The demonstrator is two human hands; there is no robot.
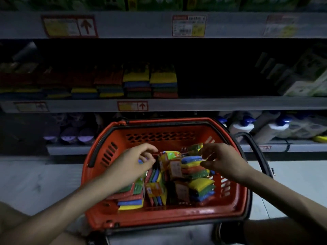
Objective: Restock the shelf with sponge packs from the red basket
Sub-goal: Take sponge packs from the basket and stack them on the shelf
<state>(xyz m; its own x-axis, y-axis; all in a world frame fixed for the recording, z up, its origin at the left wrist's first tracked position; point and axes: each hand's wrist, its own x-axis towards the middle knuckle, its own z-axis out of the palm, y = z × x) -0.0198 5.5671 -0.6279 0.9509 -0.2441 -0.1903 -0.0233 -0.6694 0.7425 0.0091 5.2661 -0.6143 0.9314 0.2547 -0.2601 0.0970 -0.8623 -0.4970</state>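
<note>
The red basket stands on the floor in front of the shelf, filled with several multicoloured sponge packs. Both hands are over its middle. My left hand pinches the upper left edge of one sponge pack that stands upright. My right hand pinches the upper right side of the same pack, next to a stacked pack. On the middle shelf several sponge packs lie in rows at the left; the dark stretch to their right holds nothing I can make out.
Price tags hang on the shelf edges. White bottles with blue caps stand on the lowest shelf at right, purple-lidded items at left. Boxes fill the middle shelf's right end. The basket's black handle hangs off its right side.
</note>
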